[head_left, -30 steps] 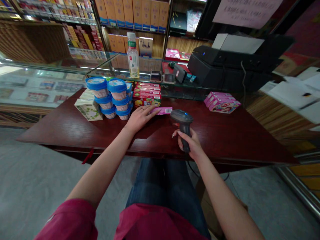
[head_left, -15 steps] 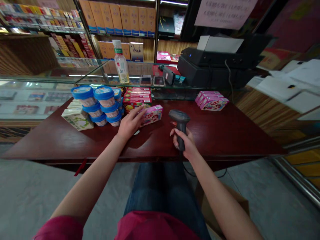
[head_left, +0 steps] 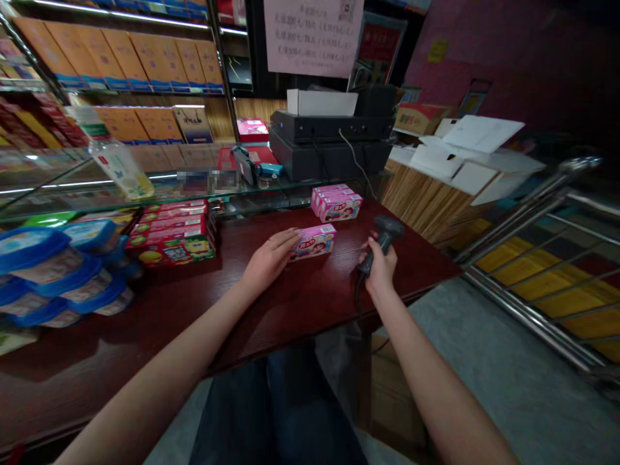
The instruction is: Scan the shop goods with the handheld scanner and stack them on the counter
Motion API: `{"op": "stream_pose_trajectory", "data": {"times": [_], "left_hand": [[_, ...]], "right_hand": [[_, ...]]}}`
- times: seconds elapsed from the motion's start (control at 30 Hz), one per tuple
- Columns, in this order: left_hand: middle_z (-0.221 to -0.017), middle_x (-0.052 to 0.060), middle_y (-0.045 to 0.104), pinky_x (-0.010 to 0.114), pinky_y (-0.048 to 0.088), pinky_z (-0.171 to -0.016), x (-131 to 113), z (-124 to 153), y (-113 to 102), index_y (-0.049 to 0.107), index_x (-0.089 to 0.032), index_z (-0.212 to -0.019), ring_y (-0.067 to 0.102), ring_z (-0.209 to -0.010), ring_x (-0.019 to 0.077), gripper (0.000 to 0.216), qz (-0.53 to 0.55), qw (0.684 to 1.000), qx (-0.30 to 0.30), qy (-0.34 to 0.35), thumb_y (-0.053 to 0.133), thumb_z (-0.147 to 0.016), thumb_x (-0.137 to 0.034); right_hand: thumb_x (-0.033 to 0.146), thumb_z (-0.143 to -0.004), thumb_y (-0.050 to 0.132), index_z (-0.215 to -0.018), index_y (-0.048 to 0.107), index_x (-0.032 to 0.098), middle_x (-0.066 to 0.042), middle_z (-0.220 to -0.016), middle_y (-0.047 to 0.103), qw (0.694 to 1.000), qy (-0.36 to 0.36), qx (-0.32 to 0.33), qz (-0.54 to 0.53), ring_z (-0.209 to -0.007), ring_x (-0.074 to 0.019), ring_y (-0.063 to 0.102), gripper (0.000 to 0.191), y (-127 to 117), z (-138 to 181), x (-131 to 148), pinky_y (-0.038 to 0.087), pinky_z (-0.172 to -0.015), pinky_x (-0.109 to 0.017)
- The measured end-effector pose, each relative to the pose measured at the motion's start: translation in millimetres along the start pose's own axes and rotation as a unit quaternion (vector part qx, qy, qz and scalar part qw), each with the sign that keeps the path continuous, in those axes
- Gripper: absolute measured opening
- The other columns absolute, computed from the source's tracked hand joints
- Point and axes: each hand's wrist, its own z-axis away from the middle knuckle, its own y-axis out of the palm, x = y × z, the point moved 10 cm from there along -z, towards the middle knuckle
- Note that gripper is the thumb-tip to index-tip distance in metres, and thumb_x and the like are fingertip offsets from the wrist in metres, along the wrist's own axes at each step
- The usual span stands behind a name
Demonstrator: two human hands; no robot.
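Head view: pink box (head_left: 318, 245) lies between hands (head_left: 269, 259), touching the left.

Tabletop (head_left: 256, 310): lane passable between red cartons (head_left: 174, 236) and left hand (head_left: 271, 261). Slimmer gap between single pink carton (head_left: 317, 244) and barcode scanner (head_left: 387, 226); scanner cable (head_left: 358, 294) dangles nearer. Grouped pink cartons (head_left: 341, 205) obstruct behind. Blue-lidded tubs (head_left: 87, 278) crowd the left.

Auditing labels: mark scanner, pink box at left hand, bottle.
Scanner (head_left: 385, 239): head view, on its upper handle.
Pink box (head_left: 316, 245): head view, on its front face.
Bottle (head_left: 117, 165): head view, on its label.
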Motion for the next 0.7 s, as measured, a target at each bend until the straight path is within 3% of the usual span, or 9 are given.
{"op": "stream_pose_trajectory", "data": {"times": [0.17,0.3,0.57,0.7], "left_hand": [[-0.153,0.011,0.062,0.044,0.048,-0.123,2,-74,85,0.057,-0.020,-0.149,0.054,-0.147,0.0227,0.045,0.021,1.000,0.006,-0.014,0.049,-0.106,-0.015],[-0.154,0.010,0.060,0.044,0.044,-0.126,18,-108,119,0.058,-0.020,-0.149,0.052,-0.148,0.0224,0.049,-0.006,0.999,0.004,-0.040,0.047,-0.103,-0.009],[-0.158,0.012,0.056,0.040,0.040,-0.128,28,-128,140,0.056,-0.015,-0.152,0.050,-0.151,0.0237,0.051,-0.097,0.992,0.032,-0.071,0.050,-0.101,-0.009],[-0.171,0.013,0.035,0.043,0.033,-0.132,22,-112,113,0.040,-0.014,-0.163,0.038,-0.158,0.0250,0.064,-0.146,0.985,0.040,-0.077,0.057,-0.101,-0.018]], "right_hand": [[0.041,-0.062,0.086,-0.099,0.059,0.022,0.011,-0.060,0.059,0.998,0.025,-0.035,-0.051,-0.040,-0.0067,0.050,0.049,-19,-5,-7,0.038,-0.039,-0.018],[0.041,-0.063,0.086,-0.100,0.058,0.022,0.010,-0.061,0.061,0.997,0.044,-0.020,-0.058,-0.040,-0.0070,0.051,0.051,-14,1,-9,0.038,-0.039,-0.019],[0.043,-0.069,0.085,-0.107,0.059,0.021,0.007,-0.068,0.066,0.996,0.059,0.059,-0.034,-0.040,-0.0074,0.052,0.050,4,9,-4,0.041,-0.040,-0.020],[0.044,-0.068,0.087,-0.111,0.061,0.020,0.006,-0.070,0.069,0.990,0.074,0.124,0.004,-0.041,-0.0083,0.054,0.056,20,18,-3,0.043,-0.041,-0.021]]}}
